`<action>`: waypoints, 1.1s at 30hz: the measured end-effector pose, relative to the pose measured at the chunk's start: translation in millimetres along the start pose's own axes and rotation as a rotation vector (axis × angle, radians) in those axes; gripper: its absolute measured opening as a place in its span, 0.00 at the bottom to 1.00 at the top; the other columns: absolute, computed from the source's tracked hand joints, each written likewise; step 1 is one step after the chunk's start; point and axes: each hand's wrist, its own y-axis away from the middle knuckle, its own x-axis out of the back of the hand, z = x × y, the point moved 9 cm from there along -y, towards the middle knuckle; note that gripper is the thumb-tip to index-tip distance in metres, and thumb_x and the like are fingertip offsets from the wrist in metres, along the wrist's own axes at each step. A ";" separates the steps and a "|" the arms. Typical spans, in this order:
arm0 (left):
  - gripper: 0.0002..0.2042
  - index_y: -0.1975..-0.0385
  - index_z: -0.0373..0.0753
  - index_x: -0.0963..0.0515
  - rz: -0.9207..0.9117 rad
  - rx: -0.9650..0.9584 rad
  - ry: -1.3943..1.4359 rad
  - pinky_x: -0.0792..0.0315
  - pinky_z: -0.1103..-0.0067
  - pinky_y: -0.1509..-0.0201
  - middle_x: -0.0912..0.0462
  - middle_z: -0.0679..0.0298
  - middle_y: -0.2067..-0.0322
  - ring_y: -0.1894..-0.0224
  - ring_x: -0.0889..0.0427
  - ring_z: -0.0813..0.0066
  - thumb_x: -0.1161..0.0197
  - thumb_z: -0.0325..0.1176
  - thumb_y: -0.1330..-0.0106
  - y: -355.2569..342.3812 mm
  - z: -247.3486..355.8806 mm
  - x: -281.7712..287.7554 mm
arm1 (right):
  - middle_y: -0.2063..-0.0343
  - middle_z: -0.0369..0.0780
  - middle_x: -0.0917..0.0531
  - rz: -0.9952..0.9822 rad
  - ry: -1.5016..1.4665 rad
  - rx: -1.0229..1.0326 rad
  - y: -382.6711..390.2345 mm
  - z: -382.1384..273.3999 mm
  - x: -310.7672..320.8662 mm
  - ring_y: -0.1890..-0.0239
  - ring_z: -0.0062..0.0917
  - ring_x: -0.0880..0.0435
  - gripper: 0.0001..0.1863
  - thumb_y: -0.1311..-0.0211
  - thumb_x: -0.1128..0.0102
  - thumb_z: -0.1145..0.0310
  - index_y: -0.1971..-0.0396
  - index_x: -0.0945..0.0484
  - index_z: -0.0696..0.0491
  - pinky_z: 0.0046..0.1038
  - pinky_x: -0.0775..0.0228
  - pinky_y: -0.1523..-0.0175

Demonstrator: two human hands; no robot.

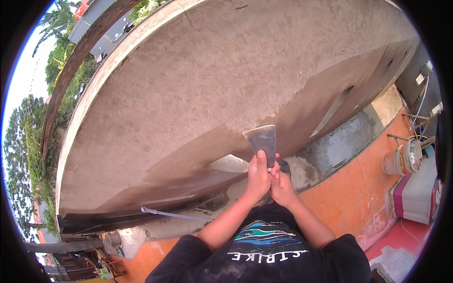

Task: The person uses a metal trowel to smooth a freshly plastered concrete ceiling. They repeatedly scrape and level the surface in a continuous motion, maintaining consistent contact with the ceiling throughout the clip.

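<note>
A putty knife [263,138] with a wide, dark grey blade points up and away from me, in front of a brown-grey wall [188,85]. My left hand [258,179] is closed on it, the thumb pressed flat along the lower blade. Close against it, my right hand [281,186] is wrapped round the handle end, which the fingers mostly hide. The blade's edge appears near the border between rough, paler wall surface above and smoother, darker surface below; whether it touches the wall I cannot tell.
A pale pipe [177,215] slants beside the wall's foot at left. Wet grey concrete [337,146] borders orange floor tiles [342,198]. Stained buckets [393,162] stand at right near a white-and-maroon block [415,193]. A wooden beam [71,70] curves beyond the wall's top edge.
</note>
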 end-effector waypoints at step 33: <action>0.30 0.58 0.31 0.31 -0.006 0.002 -0.067 0.31 0.79 0.72 0.32 0.66 0.82 0.79 0.30 0.78 0.63 0.59 0.23 11.5 28.8 -0.2 | 0.71 0.30 0.27 -0.027 -0.093 0.139 12.5 -25.3 -22.6 0.72 0.11 0.29 0.06 0.24 0.55 0.69 0.62 0.33 0.55 0.18 0.36 0.68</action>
